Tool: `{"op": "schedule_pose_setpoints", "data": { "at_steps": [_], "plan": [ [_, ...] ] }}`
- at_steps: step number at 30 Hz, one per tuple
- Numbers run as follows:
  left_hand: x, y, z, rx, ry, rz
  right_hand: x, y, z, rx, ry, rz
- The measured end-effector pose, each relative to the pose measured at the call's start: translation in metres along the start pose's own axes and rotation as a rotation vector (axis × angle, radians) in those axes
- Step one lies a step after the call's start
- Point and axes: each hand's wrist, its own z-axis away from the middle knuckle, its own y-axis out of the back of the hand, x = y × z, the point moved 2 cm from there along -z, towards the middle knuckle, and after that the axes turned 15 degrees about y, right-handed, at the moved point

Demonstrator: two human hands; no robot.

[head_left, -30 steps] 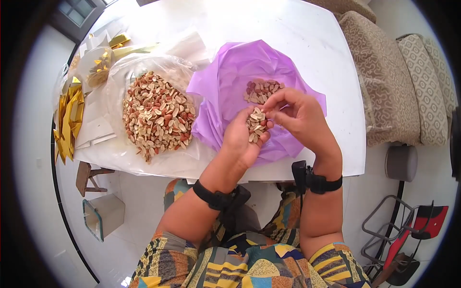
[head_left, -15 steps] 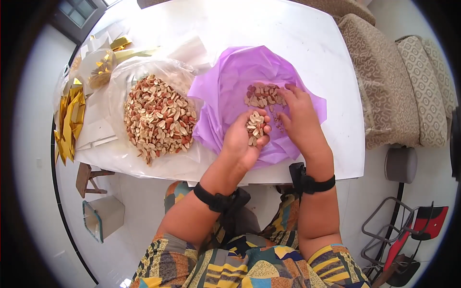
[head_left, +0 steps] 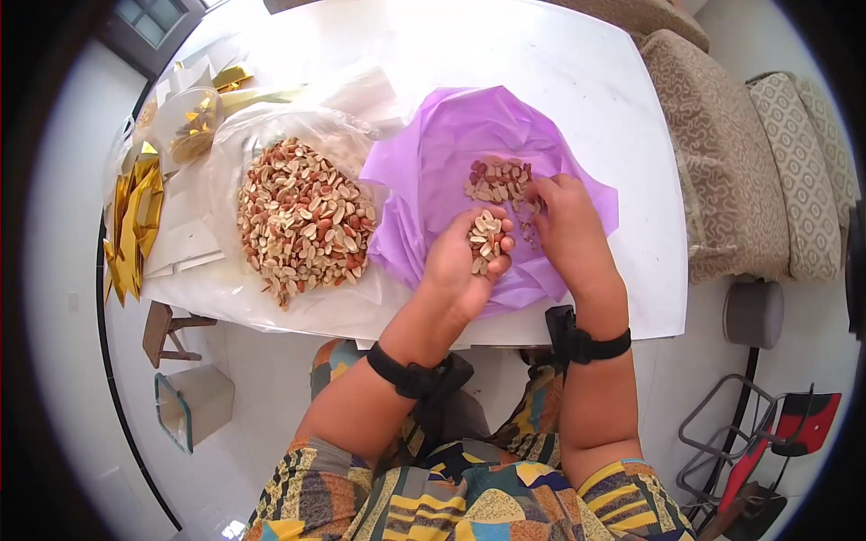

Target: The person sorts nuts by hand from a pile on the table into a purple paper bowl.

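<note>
My left hand is cupped palm up over the purple plastic bag, its fingers curled round a handful of split peanuts. Beside it, my right hand points down into the bag with the fingers drawn together. Its fingertips are at the edge of a small peanut pile of reddish and pale halves. Whatever they pinch, if anything, is hidden. To the left, a much larger heap of shelled peanuts lies on a clear plastic bag.
Gold foil pouches, white paper pieces and a clear tub sit along the left of the white table. Cloth-covered seating borders the right side. A bin and a wooden stool stand on the floor at left.
My right hand's fingers, spread over the small pile before, have drawn together at its edge. The left hand still cups its peanuts. The whole view has shifted slightly.
</note>
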Motion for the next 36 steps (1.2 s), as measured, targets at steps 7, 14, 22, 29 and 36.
{"op": "schedule_pose_setpoints", "data": {
  "at_steps": [7,14,22,29,36],
  "plan": [
    [0.000,-0.002,0.001,0.007,0.001,-0.004,-0.003,0.001,-0.001,-0.062,-0.088,-0.064],
    [0.000,0.000,-0.001,-0.008,-0.001,-0.013,0.002,0.003,-0.003,-0.051,-0.108,-0.200],
    [-0.001,0.000,-0.001,0.007,-0.020,-0.039,-0.021,0.022,-0.014,0.026,-0.215,-0.581],
    [-0.001,0.003,-0.004,-0.006,-0.028,-0.055,-0.023,0.024,-0.015,0.030,-0.195,-0.670],
    [0.000,0.003,-0.004,-0.006,-0.018,-0.043,-0.003,0.004,0.003,-0.012,0.025,-0.094]
  ]
}}
